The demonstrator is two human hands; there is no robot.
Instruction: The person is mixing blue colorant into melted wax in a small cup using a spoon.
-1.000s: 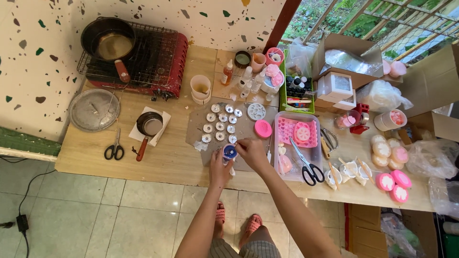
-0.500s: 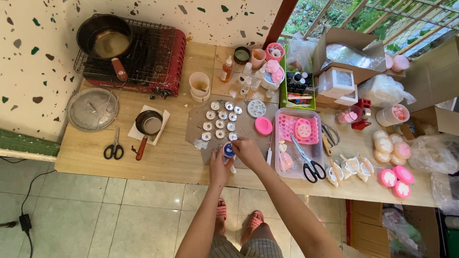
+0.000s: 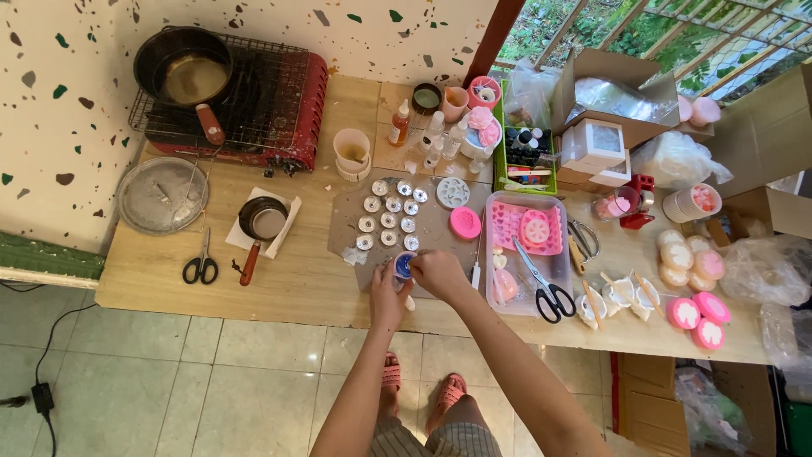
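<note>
Little has shifted: your hands stay at the surface's [image 3: 279, 288] near edge. Left hand [image 3: 387, 292] cups a small blue container [image 3: 403, 267]; right hand [image 3: 437, 272] pinches its top. Just beyond: rows of small round tins [image 3: 391, 211], pink disc [image 3: 464, 222], clear tray [image 3: 529, 292] with scissors [image 3: 541, 283].

Cardboard box [image 3: 611, 89]: open, brown, table's far right.
White window box [image 3: 594, 145]: square, just before it.
</note>
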